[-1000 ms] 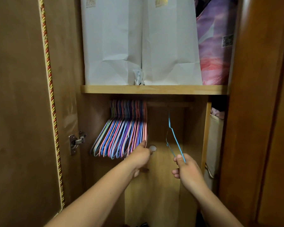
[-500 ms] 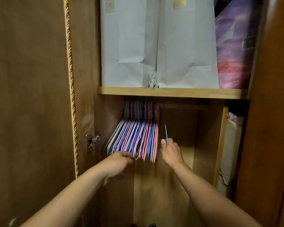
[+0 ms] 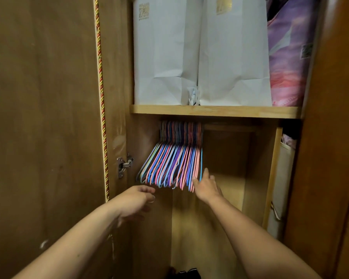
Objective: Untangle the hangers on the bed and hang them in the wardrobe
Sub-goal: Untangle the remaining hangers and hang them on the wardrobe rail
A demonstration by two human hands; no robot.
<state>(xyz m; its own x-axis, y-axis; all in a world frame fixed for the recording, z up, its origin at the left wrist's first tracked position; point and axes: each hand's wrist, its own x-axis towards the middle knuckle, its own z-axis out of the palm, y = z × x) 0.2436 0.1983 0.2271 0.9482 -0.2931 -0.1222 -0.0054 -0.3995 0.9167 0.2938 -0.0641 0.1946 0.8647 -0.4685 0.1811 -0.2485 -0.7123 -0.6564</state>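
The wardrobe (image 3: 117, 97) is standing open, and a wooden shelf (image 3: 216, 111) is dividing it. On the shelf two white paper bags (image 3: 201, 57) are standing upright side by side, with a purple and pink soft package (image 3: 286, 63) pressed against them on the right. Below the shelf, a packed bunch of coloured wire hangers (image 3: 173, 166) is hanging from a rail that is mostly hidden in shadow. Their hooks are pointing up at the rail and their arms are slanting down toward the viewer and to the left, so the bunch is fanning out at its lower ends. To the right of the bunch the compartment is showing bare wood.

The right hand (image 3: 206, 186) is reaching to the right end of the bunch, fingers spread and straight, fingertips touching the last hangers. The left hand (image 3: 135, 200) is hovering just below the bunch's left part, fingers loosely curled and holding nothing. A metal hinge (image 3: 123, 166) is sitting on the left door.
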